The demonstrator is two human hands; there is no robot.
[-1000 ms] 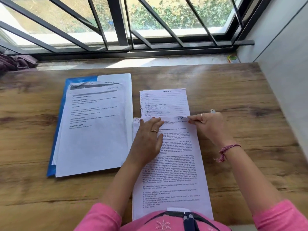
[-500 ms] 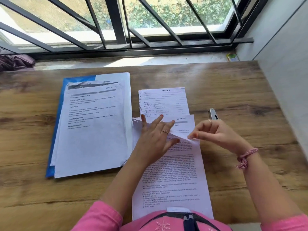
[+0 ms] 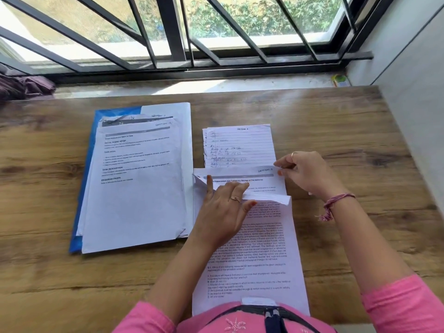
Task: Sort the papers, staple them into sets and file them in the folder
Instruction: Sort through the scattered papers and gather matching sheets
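Observation:
A stack of printed sheets point(image 3: 252, 248) lies in front of me on the wooden table point(image 3: 336, 131). Its top sheet is folded back at the upper end, baring a sheet marked "Section 3" point(image 3: 242, 180). My left hand point(image 3: 223, 207) lies on the stack with fingers spread over the fold. My right hand point(image 3: 305, 173) pinches the top right corner of the bared sheet. A lined handwritten page point(image 3: 240, 145) lies just beyond. At the left a blue folder point(image 3: 84, 188) carries a pile of printed papers point(image 3: 137, 183). The stapler is hidden behind my right hand.
A barred window point(image 3: 180, 32) and its stone sill point(image 3: 192, 85) run along the far edge of the table. A white wall point(image 3: 413, 92) closes the right side. A dark cloth point(image 3: 21, 86) sits on the sill at the left, a small yellow-green object point(image 3: 340, 80) at the right.
The top sheet's upper end has been folded back. My right hand went from that sheet's corner up to the corner of the sheet beneath. The stapler, visible half a second ago, is covered.

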